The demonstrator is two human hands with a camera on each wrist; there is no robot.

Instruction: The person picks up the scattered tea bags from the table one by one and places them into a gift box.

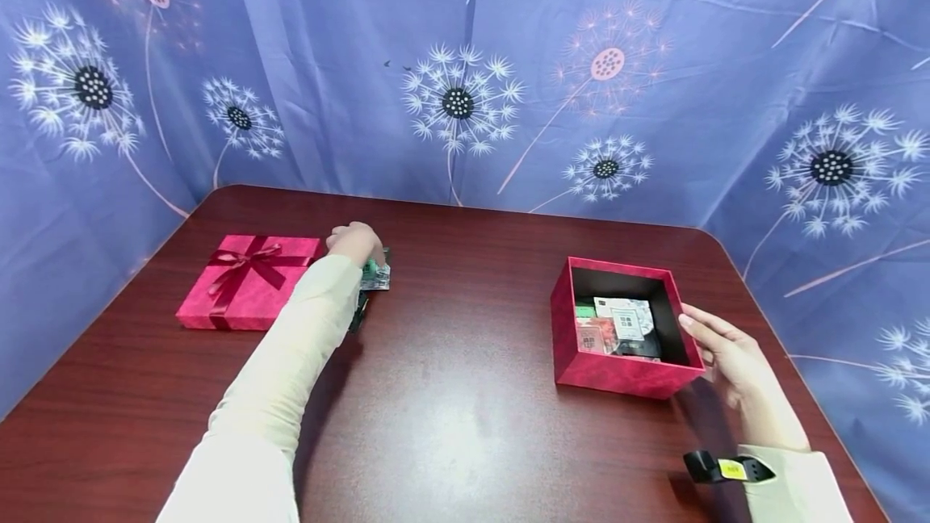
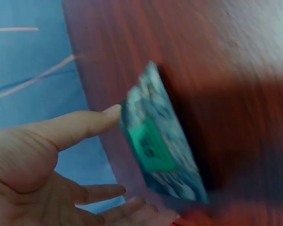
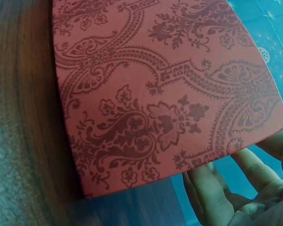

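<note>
In the head view my left hand (image 1: 358, 244) is at a small packet (image 1: 376, 274) with a green label, left of the table's middle. The left wrist view, blurred, shows the thumb touching one edge of this packet (image 2: 153, 143), with the other fingers stretched out and spread from the thumb. At the right, my right hand (image 1: 734, 357) holds the side wall of an open red box (image 1: 617, 374), thumb at its rim. The right wrist view shows the dark floral pattern on the box's wall (image 3: 165, 103). Several packets (image 1: 630, 321) lie inside the box.
A red box lid (image 1: 254, 277) with a ribbon bow lies on the left of the brown table (image 1: 465, 345). Something black (image 1: 359, 313) shows partly behind the left sleeve. A blue dandelion-print cloth (image 1: 523, 39) hangs behind the table.
</note>
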